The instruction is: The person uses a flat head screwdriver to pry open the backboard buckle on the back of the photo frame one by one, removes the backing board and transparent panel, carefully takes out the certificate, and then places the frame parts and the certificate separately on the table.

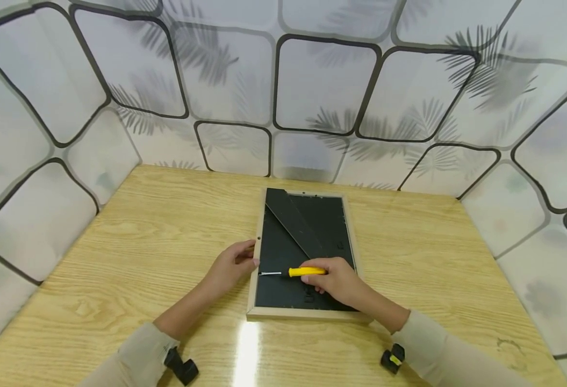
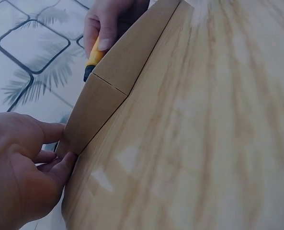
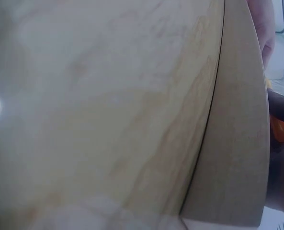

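A wooden picture frame (image 1: 307, 314) lies on the table with its black backing board (image 1: 283, 242) facing up. My right hand (image 1: 337, 277) grips the yellow handle of a screwdriver (image 1: 307, 272) above the board. The shaft points left, its tip right at the inner edge of the frame's left side. My left hand (image 1: 230, 269) holds that left side, finger and thumb tips against the wood; in the left wrist view the left hand (image 2: 27, 167) pinches the frame's side (image 2: 96, 103). A black stand leg (image 1: 293, 220) lies slantwise across the backing.
The wood-grain table (image 1: 167, 226) extends around the frame on every side. Patterned panels (image 1: 322, 86) with dark outlines and leaf prints enclose it at the back, left and right. Small black devices (image 1: 181, 366) sit at both sleeve cuffs.
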Demonstrator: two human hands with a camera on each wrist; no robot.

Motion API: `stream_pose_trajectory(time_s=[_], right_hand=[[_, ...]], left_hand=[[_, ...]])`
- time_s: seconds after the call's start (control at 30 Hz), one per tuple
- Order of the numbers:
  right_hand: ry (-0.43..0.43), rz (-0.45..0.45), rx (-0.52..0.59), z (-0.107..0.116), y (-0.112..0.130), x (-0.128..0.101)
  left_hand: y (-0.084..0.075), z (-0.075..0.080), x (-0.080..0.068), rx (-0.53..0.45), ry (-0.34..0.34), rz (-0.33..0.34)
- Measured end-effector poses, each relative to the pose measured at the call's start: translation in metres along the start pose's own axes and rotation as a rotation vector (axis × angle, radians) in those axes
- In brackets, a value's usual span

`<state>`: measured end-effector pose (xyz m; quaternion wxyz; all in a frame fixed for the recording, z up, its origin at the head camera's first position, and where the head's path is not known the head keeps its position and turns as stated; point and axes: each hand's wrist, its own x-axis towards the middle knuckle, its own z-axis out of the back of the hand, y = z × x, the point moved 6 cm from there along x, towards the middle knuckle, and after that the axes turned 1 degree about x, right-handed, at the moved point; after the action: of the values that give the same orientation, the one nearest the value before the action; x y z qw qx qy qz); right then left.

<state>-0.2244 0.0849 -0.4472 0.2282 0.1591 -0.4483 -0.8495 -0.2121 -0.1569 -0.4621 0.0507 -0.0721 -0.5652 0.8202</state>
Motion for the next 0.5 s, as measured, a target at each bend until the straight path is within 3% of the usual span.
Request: stream_pose_trajectory(time_s=[0.5], right_hand=[[0.044,0.071,0.002,0.004,0.036,0.011]], left_hand=[[0.002,0.0,-0.001,-0.009,0.007,0.001]])
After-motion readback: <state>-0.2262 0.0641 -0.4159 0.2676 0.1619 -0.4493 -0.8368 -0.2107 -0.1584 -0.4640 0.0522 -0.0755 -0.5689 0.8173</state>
